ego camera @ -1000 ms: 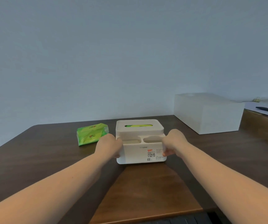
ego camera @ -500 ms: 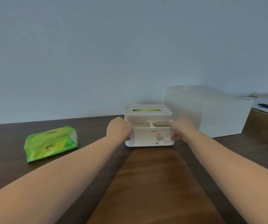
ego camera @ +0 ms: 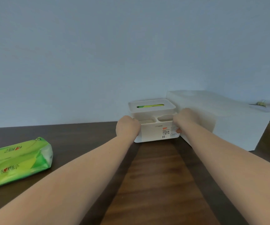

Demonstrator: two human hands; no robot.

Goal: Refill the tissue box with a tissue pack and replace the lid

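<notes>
Tissue box (ego camera: 155, 130) gripped by left hand (ego camera: 127, 127), right hand (ego camera: 185, 118), lid (ego camera: 151, 106) on

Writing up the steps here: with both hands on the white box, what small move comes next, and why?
Probably lift the lid off: it sits closed on the tissue box, the left hand and right hand grip its sides, and the green tissue pack lies outside.

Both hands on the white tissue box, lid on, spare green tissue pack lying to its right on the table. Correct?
Not quite: the head view shows the green tissue pack lying left of the tissue box, not right. The rest holds: left hand and right hand grip the box, lid on.
</notes>
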